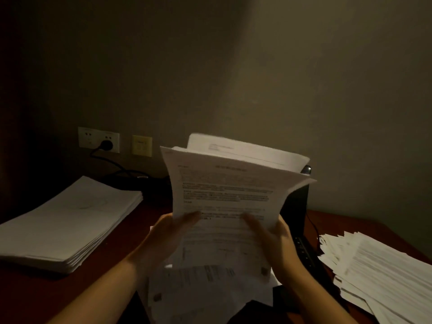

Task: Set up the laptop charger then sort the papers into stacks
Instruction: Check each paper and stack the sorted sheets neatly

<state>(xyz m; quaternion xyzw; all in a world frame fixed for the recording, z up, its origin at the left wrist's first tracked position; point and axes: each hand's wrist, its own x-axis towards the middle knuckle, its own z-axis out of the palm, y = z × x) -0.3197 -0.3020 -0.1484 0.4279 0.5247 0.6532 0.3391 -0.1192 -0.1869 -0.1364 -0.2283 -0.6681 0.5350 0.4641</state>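
Dim room, seen from a person's head looking down at a dark red surface [112, 284].

Nearest the viewer, directly below the held sheaf, loose printed sheets [198, 291] lie in a jumble, overlapping one another.

Above them, two bare forearms reach up to a sheaf of papers [224, 190]. The left grip [173, 232] clasps the sheaf's lower left edge, with the thumb laid across the front page. The right grip [273, 239] clasps the lower right edge in the same way. Both are blurred, so the fingers behind the sheaf cannot be made out.

The sheaf stands nearly upright with its long axis running up and down. Its top edges fan apart, leaning away from the viewer.

Left of the sheaf, and well apart from it, a neat stack [70, 220] lies flat, closer to the left grip. Right of the sheaf, an untidy pile [378, 265] spreads across the surface, closer to the right grip. A sheet from the sheaf probably goes sideways and down to one of these.

Just behind the sheaf stands an open laptop [295, 206], mostly hidden by it.

Farthest back, up and left of the sheaf, a black plug [106, 144] sits in a wall socket [93, 137]. Its cable [112, 162] runs toward the laptop, so the charger appears set up, and sorting is the step in hand.
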